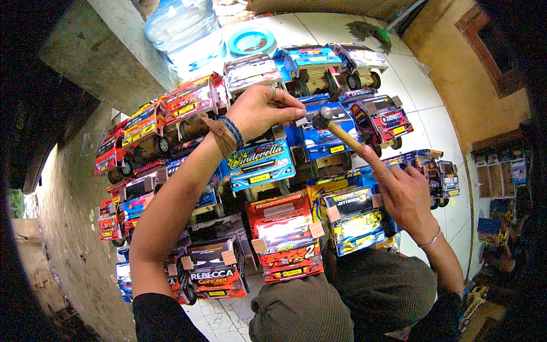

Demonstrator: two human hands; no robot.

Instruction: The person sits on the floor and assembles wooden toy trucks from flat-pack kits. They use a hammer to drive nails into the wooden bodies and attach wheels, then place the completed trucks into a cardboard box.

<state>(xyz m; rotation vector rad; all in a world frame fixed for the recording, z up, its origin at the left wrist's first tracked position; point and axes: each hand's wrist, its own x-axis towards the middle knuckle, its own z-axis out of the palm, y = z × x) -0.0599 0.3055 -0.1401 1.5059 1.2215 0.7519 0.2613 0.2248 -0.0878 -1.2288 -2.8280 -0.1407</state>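
Observation:
My right hand (405,196) grips a small hammer (346,137) by its wooden handle, the index finger laid along it. The metal head rests at or just above the upper front of a blue toy truck (327,138); whether they touch I cannot tell. From the left, my left hand (256,109) reaches over the trucks with thumb and fingertips pinched beside the hammer head, near that truck's upper left corner. What is in the pinch is too small to make out. Below my left wrist sits a light blue toy truck (259,165).
Several toy trucks stand in rows on white tiles (456,228), including a red one (288,251) near my knees (302,310). Behind them are a water jug (185,34), a blue plate (250,41) and a brush (370,34). A concrete pillar (108,51) rises at left.

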